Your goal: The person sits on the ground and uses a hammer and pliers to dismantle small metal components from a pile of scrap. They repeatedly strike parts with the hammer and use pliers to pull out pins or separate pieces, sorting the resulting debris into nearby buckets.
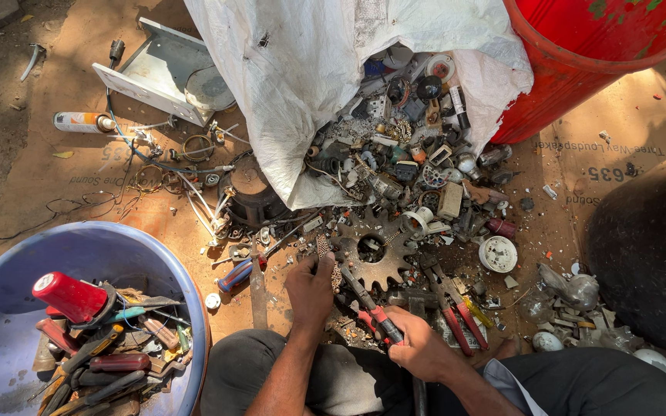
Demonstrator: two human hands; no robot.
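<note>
- A pair of pliers (371, 308) with red-and-black grips lies slanted between the two hands, its dark metal nose pointing up-left toward a rusty toothed gear (371, 250) just above.
- The right hand (419, 347) is closed around the pliers' grips, low in the view.
- The left hand (310, 289) rests just left of the pliers' nose, fingers curled down onto small scrap beside the gear; whether it grips anything I cannot tell.
- A second pair of red-handled pliers (452, 304) lies on the ground just right of the right hand.
- A blue-and-red handled tool (237, 273) lies left of the left hand.
- Above the gear, a white woven sack (287, 85) spills a heap of mixed plastic and metal bits onto brown cardboard (618, 131).
- A red plastic tub (580, 62) stands at top right.
- A blue plastic basin (9, 308) at bottom left holds worn hand tools and a red cap.
</note>
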